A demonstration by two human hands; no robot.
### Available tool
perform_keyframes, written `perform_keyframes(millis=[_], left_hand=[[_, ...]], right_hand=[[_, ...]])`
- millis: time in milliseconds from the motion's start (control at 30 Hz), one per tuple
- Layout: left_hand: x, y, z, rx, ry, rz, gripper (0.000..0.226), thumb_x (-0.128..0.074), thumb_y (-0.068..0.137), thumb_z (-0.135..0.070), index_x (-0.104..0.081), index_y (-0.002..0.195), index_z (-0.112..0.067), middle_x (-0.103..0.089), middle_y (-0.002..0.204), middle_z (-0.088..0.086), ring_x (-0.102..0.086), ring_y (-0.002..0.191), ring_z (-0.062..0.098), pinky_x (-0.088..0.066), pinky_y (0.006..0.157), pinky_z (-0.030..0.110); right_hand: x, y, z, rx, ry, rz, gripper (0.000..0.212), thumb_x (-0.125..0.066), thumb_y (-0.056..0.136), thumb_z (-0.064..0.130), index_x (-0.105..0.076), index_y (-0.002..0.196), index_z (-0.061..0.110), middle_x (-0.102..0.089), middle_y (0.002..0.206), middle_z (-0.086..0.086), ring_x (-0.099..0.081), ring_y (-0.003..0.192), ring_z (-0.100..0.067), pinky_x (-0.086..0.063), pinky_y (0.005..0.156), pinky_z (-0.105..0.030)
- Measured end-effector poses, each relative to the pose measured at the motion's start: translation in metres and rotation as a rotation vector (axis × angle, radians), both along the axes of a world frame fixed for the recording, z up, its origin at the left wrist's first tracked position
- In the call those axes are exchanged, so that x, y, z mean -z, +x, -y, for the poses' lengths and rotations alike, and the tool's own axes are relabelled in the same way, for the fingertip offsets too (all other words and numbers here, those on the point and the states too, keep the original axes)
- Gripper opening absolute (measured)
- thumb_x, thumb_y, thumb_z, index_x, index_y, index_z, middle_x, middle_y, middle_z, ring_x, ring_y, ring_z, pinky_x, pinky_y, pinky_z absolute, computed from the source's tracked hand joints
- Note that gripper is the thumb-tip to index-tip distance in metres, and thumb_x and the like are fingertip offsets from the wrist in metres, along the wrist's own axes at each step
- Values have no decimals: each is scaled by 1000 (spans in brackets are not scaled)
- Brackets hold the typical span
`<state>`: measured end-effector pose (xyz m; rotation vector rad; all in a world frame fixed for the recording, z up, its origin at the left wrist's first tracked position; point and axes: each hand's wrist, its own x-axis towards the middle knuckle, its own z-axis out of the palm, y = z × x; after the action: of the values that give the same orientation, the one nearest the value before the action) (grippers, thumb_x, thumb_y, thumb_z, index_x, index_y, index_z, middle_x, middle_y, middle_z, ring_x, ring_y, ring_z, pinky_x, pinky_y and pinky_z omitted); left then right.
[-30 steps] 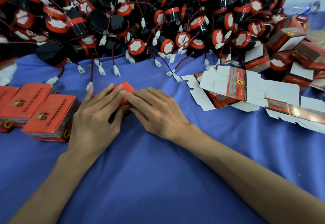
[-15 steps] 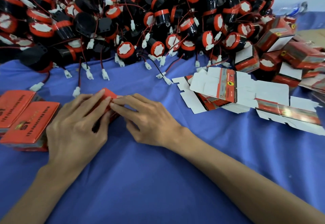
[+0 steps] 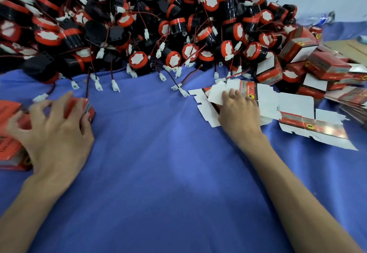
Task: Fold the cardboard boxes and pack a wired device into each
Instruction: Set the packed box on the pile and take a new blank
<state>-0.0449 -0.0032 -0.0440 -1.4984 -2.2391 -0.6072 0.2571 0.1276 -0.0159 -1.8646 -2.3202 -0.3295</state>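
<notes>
The left hand grips a closed box between thumb and forefinger, its other fingers spread, beside the finished boxes at the left of the counter. The right hand curls its fingers on the top flat blank. Judged progress: a few boxes are packed, while a large pile of wired devices and many blanks remain.

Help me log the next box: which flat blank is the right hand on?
The top blank, white side up, at the pile's left end, under the right hand; the rest lie beneath.
</notes>
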Motion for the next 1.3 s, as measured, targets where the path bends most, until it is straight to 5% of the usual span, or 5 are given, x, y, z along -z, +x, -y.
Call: perform_keyframes(millis=[200, 600, 900, 1100, 1300], left_hand=[[-16, 32, 7, 254, 209, -97, 36, -47, 95, -25, -64, 121, -7, -49, 138, 19, -45, 122, 46, -33, 100, 61], [-7, 71, 18, 871, 121, 536, 32, -38, 101, -42, -66, 107, -27, -67, 101, -17, -67, 85, 1, -49, 81, 20], [-1, 57, 11, 646, 268, 1398, 20, -66, 83, -41, -77, 94, -28, -74, 93, -2, -67, 87, 14, -55, 77, 26], [-7, 58, 8, 497, 422, 1416, 27, -49, 91, -32, -75, 89, -27, -73, 97, -6, -67, 95, 16, -52, 90, 40], [-12, 61, 5, 417, 467, 1560, 31, -42, 100, -29, -71, 96, -20, -72, 104, -4, -67, 104, 17, -53, 93, 38]], right_hand=[[-6, 3, 0, -92, -50, 22, 47, -37, 98, 52, -54, 110, 10, -58, 113, -5, -58, 105, -29, -39, 84, -36], [-20, -28, 40, -706, 765, -484, 34, -47, 85, -11, -71, 106, 1, -72, 103, -10, -68, 96, -25, -42, 94, -43], [6, -75, 75, -1144, 338, -443, 25, -67, 88, 16, -72, 111, 8, -69, 112, -12, -65, 104, -27, -47, 92, -46], [1, -69, 63, -546, 366, -731, 54, -58, 91, 36, -49, 137, 10, -36, 149, -16, -38, 136, -25, -27, 110, -44], [1, -58, 61, -384, -705, -1491, 25, -46, 99, 36, -66, 106, 23, -72, 106, -4, -69, 97, -18, -57, 84, -41]])
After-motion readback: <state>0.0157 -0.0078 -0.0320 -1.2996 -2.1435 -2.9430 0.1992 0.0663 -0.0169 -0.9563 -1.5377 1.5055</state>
